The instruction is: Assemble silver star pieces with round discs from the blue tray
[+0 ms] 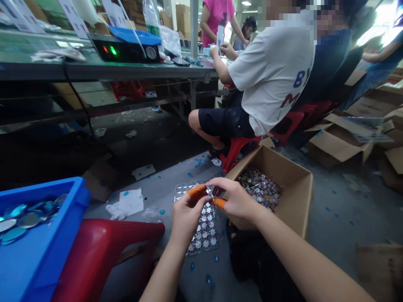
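Observation:
My left hand (185,216), with an orange finger cover, and my right hand (237,199), also with an orange cover, meet at the middle of the view. Fingers of both are closed around a small shiny silvery piece (210,192), partly hidden by the fingertips. Below them on the floor lies a clear plastic tray (189,252) with rows of silvery star-shaped pieces (205,230). Just beyond my right hand stands an open cardboard box (296,184), and a heap of loose shiny pieces (260,184) covers part of its bottom.
At left, a blue bin (30,272) with round mirror-like discs (30,220) rests by a red stool (91,251). A seated person (267,75) works at the long bench (103,71). Cardboard boxes (343,142) stand at right. Small blue bits and paper scraps (127,203) litter the floor.

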`<action>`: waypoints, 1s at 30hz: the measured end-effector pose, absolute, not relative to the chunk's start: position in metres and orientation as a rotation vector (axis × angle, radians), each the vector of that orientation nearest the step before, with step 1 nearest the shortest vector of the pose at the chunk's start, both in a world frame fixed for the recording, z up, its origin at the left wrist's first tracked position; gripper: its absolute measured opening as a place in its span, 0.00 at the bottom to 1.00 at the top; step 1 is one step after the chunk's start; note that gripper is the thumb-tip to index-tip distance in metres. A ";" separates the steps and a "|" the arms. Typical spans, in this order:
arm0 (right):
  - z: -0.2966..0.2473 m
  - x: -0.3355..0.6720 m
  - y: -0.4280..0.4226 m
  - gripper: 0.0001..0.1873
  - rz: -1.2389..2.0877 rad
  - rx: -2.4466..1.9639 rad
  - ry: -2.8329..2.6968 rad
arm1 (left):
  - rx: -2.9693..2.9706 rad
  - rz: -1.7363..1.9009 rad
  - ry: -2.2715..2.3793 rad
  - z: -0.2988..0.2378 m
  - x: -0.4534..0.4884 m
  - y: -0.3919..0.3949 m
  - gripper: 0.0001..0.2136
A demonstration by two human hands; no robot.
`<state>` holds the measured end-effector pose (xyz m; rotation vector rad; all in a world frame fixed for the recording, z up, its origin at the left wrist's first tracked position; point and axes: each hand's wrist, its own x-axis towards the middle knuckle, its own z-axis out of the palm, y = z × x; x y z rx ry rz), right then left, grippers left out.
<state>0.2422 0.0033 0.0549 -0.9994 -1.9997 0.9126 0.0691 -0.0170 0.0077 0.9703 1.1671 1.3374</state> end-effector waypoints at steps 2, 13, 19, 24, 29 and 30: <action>0.053 0.242 0.004 0.21 0.943 -1.002 -1.963 | 1.041 1.387 1.232 0.005 0.072 -0.020 0.17; 0.051 0.238 0.004 0.20 0.931 -1.037 -1.806 | 1.221 1.469 1.244 0.005 0.074 -0.020 0.14; 0.044 0.232 0.001 0.19 0.800 -1.081 -1.812 | 1.054 1.520 1.167 0.002 0.075 -0.023 0.16; 0.041 0.232 0.001 0.18 0.805 -1.085 -1.825 | 1.067 1.522 1.173 0.003 0.072 -0.023 0.15; 0.039 0.236 0.003 0.20 0.943 -1.089 -1.738 | 1.141 1.444 1.166 0.007 0.065 -0.018 0.14; 0.039 0.236 0.004 0.20 0.977 -1.079 -1.718 | 1.159 1.448 1.176 0.008 0.064 -0.018 0.13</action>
